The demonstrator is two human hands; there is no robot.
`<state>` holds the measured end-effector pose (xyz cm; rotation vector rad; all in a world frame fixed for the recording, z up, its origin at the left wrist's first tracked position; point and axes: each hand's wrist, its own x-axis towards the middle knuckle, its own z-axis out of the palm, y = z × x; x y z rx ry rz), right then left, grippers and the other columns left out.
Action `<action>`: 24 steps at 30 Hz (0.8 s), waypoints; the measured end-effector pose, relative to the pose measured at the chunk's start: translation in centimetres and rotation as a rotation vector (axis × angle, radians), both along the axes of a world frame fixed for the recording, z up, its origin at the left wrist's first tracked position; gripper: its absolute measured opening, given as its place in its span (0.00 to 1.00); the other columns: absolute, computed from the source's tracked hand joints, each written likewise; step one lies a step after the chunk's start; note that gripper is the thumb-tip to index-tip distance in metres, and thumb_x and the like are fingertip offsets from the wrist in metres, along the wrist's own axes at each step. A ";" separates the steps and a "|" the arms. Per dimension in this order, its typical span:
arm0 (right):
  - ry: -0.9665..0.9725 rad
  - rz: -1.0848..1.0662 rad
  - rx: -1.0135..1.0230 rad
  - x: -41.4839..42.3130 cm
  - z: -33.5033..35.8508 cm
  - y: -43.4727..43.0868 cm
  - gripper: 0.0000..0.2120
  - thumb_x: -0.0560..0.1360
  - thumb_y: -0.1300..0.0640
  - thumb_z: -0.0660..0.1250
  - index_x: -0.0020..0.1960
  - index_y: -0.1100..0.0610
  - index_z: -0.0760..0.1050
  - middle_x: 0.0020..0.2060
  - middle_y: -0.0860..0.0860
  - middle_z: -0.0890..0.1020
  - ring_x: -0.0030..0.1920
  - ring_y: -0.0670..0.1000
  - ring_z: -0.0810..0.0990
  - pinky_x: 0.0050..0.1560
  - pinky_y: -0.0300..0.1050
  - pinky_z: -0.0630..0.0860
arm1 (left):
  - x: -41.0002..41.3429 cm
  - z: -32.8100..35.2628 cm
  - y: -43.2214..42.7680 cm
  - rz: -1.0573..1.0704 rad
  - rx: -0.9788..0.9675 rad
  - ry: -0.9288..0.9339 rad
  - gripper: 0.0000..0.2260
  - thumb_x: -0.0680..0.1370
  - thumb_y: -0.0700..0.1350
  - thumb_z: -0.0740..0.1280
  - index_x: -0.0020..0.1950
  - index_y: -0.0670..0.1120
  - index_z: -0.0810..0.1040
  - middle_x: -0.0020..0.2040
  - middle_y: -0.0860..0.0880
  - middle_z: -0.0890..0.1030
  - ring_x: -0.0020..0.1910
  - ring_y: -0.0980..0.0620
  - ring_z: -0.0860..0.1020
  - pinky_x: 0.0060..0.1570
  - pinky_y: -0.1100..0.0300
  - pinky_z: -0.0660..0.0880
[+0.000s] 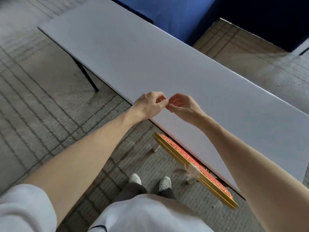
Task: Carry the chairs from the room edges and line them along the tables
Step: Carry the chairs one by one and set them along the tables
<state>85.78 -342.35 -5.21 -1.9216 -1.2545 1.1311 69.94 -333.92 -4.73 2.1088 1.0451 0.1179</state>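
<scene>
Here our left hand (pixel 151 102) and right hand (pixel 181 106) meet fingertip to fingertip over the table (pixel 133 56) edge, fingers curled; whether they pinch anything we cannot tell. Chair (pixel 184 158) stands tucked under it, apparently placed.

Soft, even daylight — mild motion blur throughout, wide-angle stretching at the edges.

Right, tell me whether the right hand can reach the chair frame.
Probably yes. The right hand is above the table edge, and the chair frame juts out from under it, just below, with nothing between.
</scene>
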 end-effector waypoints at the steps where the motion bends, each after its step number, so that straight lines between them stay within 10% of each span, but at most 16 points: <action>1: 0.001 0.005 0.018 -1.0 0.4 1.9 0.08 0.76 0.46 0.71 0.51 0.49 0.78 0.46 0.45 0.84 0.47 0.45 0.82 0.42 0.42 0.79 | -1.3 0.5 1.3 0.042 0.009 -0.015 0.13 0.80 0.57 0.60 0.56 0.53 0.81 0.53 0.54 0.83 0.53 0.53 0.79 0.53 0.56 0.75; 7: -0.017 0.103 0.122 -10.5 2.4 13.8 0.09 0.74 0.51 0.69 0.53 0.47 0.76 0.46 0.44 0.84 0.43 0.42 0.82 0.30 0.36 0.76 | -11.5 2.3 10.7 0.279 0.049 -0.091 0.13 0.79 0.58 0.63 0.55 0.55 0.82 0.54 0.57 0.83 0.54 0.56 0.79 0.52 0.60 0.73; 24: -0.090 0.041 0.369 -35.0 12.2 51.4 0.24 0.76 0.48 0.71 0.69 0.48 0.69 0.60 0.48 0.76 0.59 0.49 0.78 0.52 0.48 0.81 | -40.8 14.7 47.9 0.529 0.147 -0.350 0.13 0.76 0.59 0.65 0.54 0.54 0.80 0.53 0.56 0.81 0.55 0.56 0.78 0.56 0.58 0.73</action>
